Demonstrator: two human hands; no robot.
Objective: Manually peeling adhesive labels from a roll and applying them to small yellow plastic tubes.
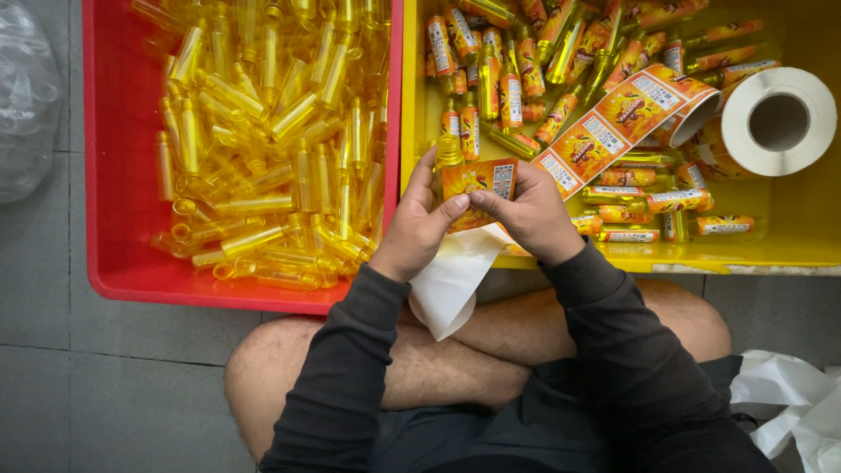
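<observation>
Dark sleeves (pixel 604 350) and bare crossed legs (pixel 455 359) fill the bottom of the view, on a grey tiled floor (pixel 131 385). Above them both hands meet around a small yellow bottle (pixel 448 153). Left hand (pixel 419 229) curls closed about the bottle's side, thumb pressed on an orange label (pixel 477 180) wrapped across its front. Right hand (pixel 534 215) pinches the label's right edge, fingers bent shut on it. White backing paper (pixel 451 276) hangs below the hands. A label roll (pixel 775 123) lies in the yellow bin (pixel 788 236) among labelled bottles (pixel 512 88); the red bin (pixel 114 175) at left holds unlabelled ones (pixel 272 131).
</observation>
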